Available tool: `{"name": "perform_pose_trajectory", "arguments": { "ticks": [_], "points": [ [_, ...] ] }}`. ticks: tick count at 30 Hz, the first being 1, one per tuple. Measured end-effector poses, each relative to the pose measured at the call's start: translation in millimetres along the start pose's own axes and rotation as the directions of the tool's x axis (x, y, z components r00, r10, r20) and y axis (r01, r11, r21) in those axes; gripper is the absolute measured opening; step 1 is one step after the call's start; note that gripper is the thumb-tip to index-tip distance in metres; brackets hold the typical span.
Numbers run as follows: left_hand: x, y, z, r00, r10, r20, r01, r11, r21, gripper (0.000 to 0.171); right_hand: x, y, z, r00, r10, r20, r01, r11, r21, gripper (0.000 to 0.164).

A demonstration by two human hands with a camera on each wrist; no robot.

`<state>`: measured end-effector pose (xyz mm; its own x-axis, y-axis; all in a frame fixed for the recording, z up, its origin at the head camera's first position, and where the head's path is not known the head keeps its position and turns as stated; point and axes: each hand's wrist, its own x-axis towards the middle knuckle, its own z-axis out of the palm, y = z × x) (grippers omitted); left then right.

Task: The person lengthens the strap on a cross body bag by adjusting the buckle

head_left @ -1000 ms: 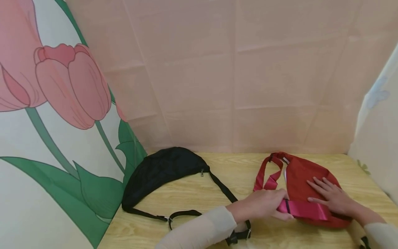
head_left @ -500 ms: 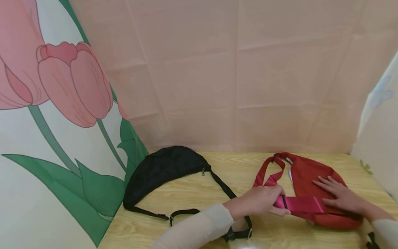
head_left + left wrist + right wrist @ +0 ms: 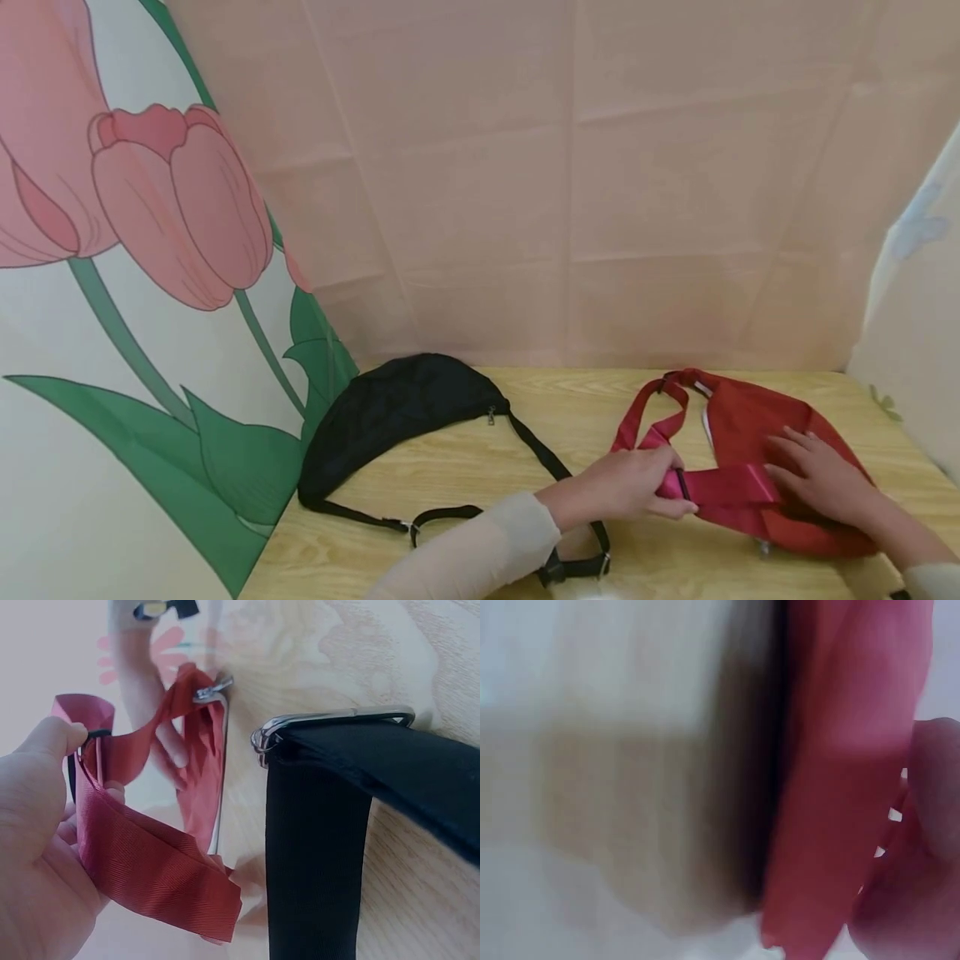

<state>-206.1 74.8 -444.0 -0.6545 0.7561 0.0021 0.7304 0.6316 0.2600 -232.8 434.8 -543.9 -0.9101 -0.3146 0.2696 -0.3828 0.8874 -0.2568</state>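
Near the table's right side lies a red fabric bag with a wide crimson webbing strap. My left hand pinches this strap at its black slider, thumb on top, and a folded strap end hangs below in the left wrist view. My right hand rests on the bag's front, its fingers bent over the fabric. The right wrist view is blurred, showing the red bag beside the right hand's fingers; the fingertips' contact is partly hidden.
To the left lies a black crescent-shaped bag with a zip. Its black strap loops under my left forearm, with a metal buckle close to the left hand. The wood-grain table meets a pinkish backdrop behind.
The red bag has shifted right and its near side bulges more. The left hand has moved slightly left with the strap. The right hand's fingers, spread flat earlier, are now more bent.
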Motion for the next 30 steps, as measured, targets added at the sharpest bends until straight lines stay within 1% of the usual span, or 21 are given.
{"name": "perform_pose_trajectory", "arguments": {
  "ticks": [2,6,7,9,11,13,15,18,21,24,30],
  "points": [
    [-0.4,-0.8,-0.6,1.0,0.0,-0.002,0.0,1.0,-0.012,0.043,-6,-5,8,1.0,0.0,0.011,0.0,1.0,0.009,0.055],
    [-1.2,-2.7,-1.8,1.0,-0.001,-0.005,0.0,1.0,-0.03,0.043,-18,-6,18,0.996,0.014,0.085,-0.004,0.993,-0.114,0.073],
    [-1.2,-3.3,-2.0,1.0,0.002,-0.007,-0.002,1.0,-0.029,0.043,-20,-6,19,0.996,0.024,0.089,-0.011,0.99,-0.139,0.076],
    [-1.1,-4.2,-2.2,1.0,0.012,-0.012,-0.012,1.0,-0.019,0.044,-21,-5,19,0.992,0.06,0.113,-0.042,0.987,-0.152,0.076],
    [-1.0,-4.8,-2.3,1.0,0.025,-0.019,-0.025,1.0,-0.005,0.045,-20,-4,16,0.988,0.083,0.128,-0.066,0.989,-0.136,0.073],
    [-1.2,-5.1,-2.5,0.999,0.034,-0.022,-0.034,0.999,0.005,0.046,-20,-2,13,0.984,0.087,0.155,-0.066,0.989,-0.135,0.074],
    [-1.7,-4.7,-3.2,0.999,0.033,-0.018,-0.033,0.999,0.01,0.047,-21,0,11,0.98,0.077,0.183,-0.053,0.99,-0.134,0.076],
    [-3.0,-6.0,-6.1,1.0,0.015,-0.012,-0.015,1.0,0.006,0.046,-23,5,8,0.976,0.053,0.213,-0.025,0.991,-0.131,0.078],
    [-4.3,-7.8,-8.5,1.0,-0.001,-0.012,0.001,1.0,-0.011,0.044,-25,11,7,0.974,0.039,0.221,-0.01,0.991,-0.132,0.079],
    [-5.5,-9.5,-9.0,1.0,-0.003,-0.017,0.003,1.0,-0.019,0.043,-26,17,7,0.975,0.03,0.219,0.002,0.99,-0.143,0.08],
    [-8.9,-13.3,-8.8,1.0,-0.007,-0.022,0.007,1.0,-0.027,0.044,-26,28,8,0.975,0.006,0.221,0.022,0.992,-0.125,0.081]
  ]
}}
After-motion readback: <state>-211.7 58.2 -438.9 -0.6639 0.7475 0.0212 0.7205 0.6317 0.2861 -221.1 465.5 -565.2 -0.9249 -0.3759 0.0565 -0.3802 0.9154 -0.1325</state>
